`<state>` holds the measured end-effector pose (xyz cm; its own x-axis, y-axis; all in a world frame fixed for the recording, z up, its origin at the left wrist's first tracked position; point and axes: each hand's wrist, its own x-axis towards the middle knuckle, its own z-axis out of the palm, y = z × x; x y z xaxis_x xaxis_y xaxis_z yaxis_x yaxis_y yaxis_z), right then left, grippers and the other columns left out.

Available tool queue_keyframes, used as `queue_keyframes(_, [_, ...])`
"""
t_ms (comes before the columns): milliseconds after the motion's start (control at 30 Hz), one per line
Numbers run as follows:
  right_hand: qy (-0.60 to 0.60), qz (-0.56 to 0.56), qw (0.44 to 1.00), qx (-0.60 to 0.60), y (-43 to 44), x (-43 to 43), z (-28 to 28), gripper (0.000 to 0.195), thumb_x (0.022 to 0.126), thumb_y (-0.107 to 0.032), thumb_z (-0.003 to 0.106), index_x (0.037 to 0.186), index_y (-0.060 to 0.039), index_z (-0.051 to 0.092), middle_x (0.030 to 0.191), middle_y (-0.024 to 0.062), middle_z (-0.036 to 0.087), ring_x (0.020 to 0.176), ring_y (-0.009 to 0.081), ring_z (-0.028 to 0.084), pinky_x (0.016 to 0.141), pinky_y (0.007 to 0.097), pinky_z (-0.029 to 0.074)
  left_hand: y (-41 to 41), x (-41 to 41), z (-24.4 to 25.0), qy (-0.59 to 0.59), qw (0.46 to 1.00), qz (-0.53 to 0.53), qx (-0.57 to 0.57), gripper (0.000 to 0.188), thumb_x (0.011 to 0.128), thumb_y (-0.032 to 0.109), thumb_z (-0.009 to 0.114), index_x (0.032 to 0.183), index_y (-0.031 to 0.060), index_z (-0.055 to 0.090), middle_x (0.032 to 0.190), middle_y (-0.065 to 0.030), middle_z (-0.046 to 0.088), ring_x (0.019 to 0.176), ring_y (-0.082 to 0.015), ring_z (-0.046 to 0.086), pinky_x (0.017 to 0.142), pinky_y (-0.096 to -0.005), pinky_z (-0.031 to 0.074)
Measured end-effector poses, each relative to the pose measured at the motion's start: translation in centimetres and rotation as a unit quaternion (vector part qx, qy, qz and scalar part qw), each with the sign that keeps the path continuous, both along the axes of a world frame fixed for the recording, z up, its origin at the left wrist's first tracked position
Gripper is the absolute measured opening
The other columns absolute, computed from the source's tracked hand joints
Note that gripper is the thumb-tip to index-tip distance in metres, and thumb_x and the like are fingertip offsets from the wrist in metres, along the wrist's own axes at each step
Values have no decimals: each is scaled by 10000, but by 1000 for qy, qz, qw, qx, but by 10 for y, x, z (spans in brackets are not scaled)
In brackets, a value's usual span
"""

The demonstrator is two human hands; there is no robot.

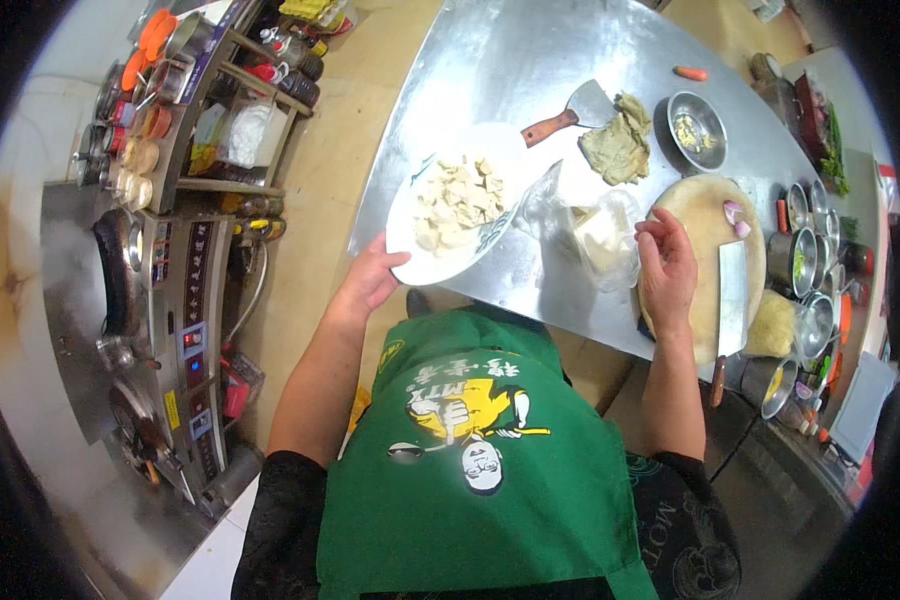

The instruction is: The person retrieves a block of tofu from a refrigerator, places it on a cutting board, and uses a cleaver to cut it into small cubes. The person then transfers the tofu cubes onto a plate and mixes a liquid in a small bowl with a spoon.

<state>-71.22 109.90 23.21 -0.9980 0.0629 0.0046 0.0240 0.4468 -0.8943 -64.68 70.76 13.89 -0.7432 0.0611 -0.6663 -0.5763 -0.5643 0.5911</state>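
A white bowl point(399, 236) with a green pattern holds many pale, cut pieces that look like tofu point(459, 196). My left hand point(373, 279) grips its near left rim, thumb over the edge, at the steel table's edge. My right hand point(667, 274) hovers by the left side of a round chopping board point(691, 214), fingers loosely curled and apart, with nothing seen in them. Just left of it lies a clear plastic bag point(607, 236) with something pale inside. A cleaver point(733, 300) rests on the board, near purple-skinned pieces point(736, 217).
On the steel table point(495, 52) are a wood-handled scraper point(551, 127), a crumpled cloth point(616, 146), a steel bowl point(672, 112) of chopped bits and a carrot piece point(691, 73). Steel containers point(791, 251) crowd the right. A stove point(172, 300) and shelf point(232, 71) stand left.
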Motion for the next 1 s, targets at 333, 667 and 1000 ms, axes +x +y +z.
queue_keyframes(333, [-35,-65,997,-38,-9,85,-32,303,914,-68,587,1208,2,560,923,67,663,819,115,609,746,249,492,53,36,-28,9,995,-38,87,515,860,-79,531,1357,-10,416,1342,-159,517,1221,-298,518,1037,-436,433])
queue_keyframes(667, [-51,24,997,-47,-157,88,-50,476,903,-108,527,1354,13,432,1263,180,580,1146,280,571,967,350,445,31,66,-25,37,994,-87,57,466,860,-69,537,1316,-46,443,1300,-175,542,1145,-313,572,983,-454,480])
queue_keyframes(1000, [-57,72,994,52,-164,44,-56,372,881,-68,525,1245,9,505,1143,137,621,1075,262,577,968,348,428,34,71,-38,45,994,-49,84,495,862,-72,519,1343,-46,406,1312,-169,536,1160,-316,564,985,-443,481])
